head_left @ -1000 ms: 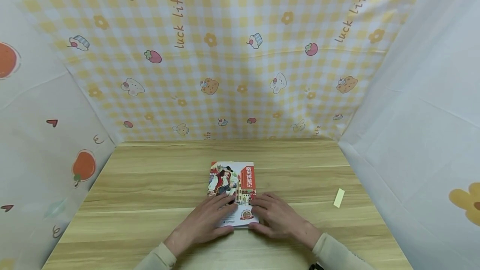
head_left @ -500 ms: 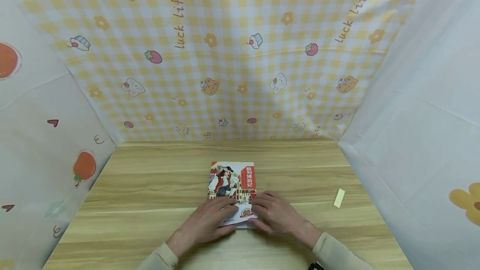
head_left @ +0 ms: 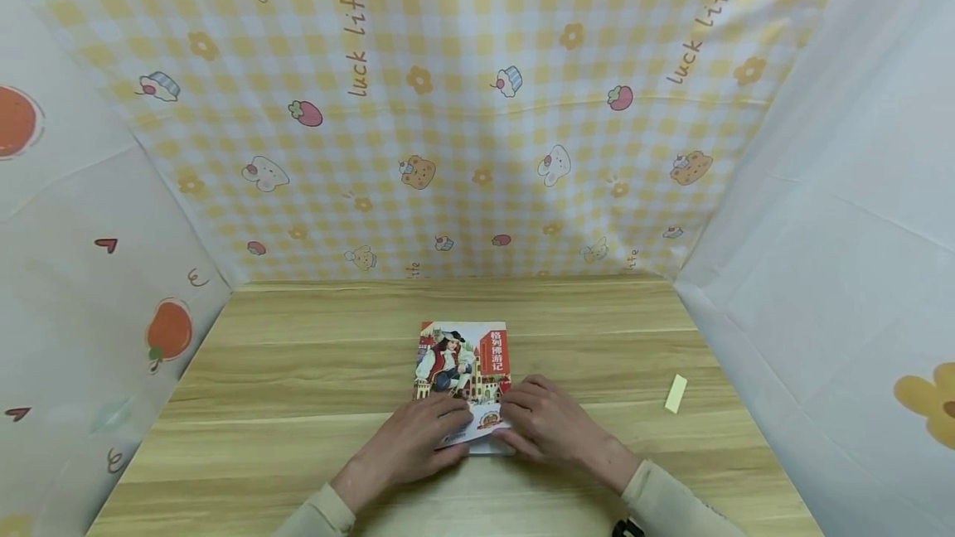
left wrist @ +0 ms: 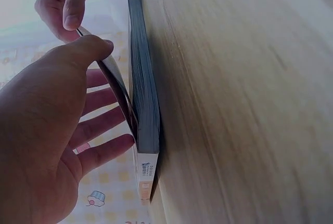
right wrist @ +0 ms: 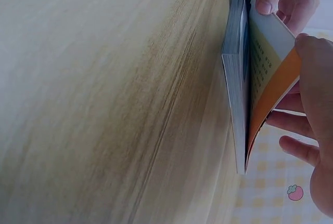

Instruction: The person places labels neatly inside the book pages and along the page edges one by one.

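Beyond both hands hangs a yellow-and-white checked fabric curtain (head_left: 462, 131) printed with cartoon figures. Outward from the left-hand grip (head_left: 414, 435) is a white fabric sheet with orange and red prints (head_left: 60, 305); outward from the right-hand grip (head_left: 550, 425), a plain-topped white fabric sheet with a yellow flower print (head_left: 836, 272). Beneath both grips extends a pale wood-grain counter (head_left: 298, 338).

A rectangular paperback book with an illustrated white-and-red cover (head_left: 448, 359) lies on the counter between the grips and extends away from them, spine on the left-hand side. Left-hand grip: narrowed to a pinch, thumb on the inner face of the front cover (right wrist: 270, 73), fingers on its outer side. Right-hand grip: likewise pinched, thumb at the edge near the cover's free corner. Between the grips, the cover stands bent up and apart from the page block (left wrist: 145, 94). Well to the right of the right-hand grip lies a small pale-yellow rectangular strip (head_left: 675, 394).
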{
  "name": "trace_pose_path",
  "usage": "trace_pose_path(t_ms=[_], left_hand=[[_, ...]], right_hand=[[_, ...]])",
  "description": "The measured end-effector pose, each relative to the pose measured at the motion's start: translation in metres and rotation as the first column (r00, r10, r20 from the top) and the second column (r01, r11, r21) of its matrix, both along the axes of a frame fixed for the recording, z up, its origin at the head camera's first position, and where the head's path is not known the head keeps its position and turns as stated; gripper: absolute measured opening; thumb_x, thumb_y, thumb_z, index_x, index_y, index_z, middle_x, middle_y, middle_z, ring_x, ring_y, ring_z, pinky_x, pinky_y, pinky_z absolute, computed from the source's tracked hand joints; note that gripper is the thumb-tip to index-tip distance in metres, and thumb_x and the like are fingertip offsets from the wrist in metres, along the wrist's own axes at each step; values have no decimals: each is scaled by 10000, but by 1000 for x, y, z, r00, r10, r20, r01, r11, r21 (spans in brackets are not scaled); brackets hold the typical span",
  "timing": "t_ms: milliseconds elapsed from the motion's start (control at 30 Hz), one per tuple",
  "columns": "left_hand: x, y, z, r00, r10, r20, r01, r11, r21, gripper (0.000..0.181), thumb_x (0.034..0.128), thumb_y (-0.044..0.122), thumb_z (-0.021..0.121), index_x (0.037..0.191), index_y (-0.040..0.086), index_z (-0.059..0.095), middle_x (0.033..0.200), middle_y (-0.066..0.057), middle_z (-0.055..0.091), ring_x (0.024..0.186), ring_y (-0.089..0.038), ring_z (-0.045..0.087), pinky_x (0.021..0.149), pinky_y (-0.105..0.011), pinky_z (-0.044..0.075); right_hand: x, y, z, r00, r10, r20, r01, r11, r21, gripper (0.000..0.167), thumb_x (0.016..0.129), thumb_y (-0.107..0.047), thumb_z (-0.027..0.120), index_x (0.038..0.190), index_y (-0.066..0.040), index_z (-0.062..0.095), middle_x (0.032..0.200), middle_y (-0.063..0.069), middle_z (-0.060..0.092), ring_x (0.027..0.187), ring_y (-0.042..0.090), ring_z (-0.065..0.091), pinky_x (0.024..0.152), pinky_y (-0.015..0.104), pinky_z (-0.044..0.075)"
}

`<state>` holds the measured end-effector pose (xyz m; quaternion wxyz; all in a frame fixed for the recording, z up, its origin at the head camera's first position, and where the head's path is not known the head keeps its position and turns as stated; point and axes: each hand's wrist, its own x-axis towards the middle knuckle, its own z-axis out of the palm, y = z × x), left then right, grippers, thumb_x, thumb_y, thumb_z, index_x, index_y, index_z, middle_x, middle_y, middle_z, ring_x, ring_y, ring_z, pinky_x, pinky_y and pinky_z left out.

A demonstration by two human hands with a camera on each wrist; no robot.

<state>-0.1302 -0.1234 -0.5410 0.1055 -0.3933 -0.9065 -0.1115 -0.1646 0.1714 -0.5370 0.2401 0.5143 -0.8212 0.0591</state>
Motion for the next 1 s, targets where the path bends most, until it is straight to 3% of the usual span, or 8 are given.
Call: trace_pose_path(t_ms=[333,500,1000], left_hand=[[0,-1,-2,999,-16,-30,17,1000,25,332,1064,381,787,1333,188,808,1376,11,804,1275,-206,764,1019,-416,682],[0,-1,-2,1000,-12,-12,12,1000,20,345,1077,382,771,1361,188,800,1396,4,800,1300,-214,761,1045,-425,678],[1,-2,0,1000,-3,20,2,999,45,378,1068,358,787,1392,164,791,1422,-23,795,1332,-256,761,1080,-465,670]], right_hand=[[-2,0,0,1000,10,0,-10,1000,-23,301,1030,-460,810,1088,-166,839,1143,7,872,1084,175,821,1029,431,663],[-2,1,0,1000,24,3,-24,999,-38,294,1032,-439,803,1096,-154,837,1169,27,868,1107,191,817,1039,445,661],[0,10,6,996,33,86,-30,999,-30,356,1134,-394,664,1303,-113,803,1345,75,819,1275,284,769,1124,496,626]])
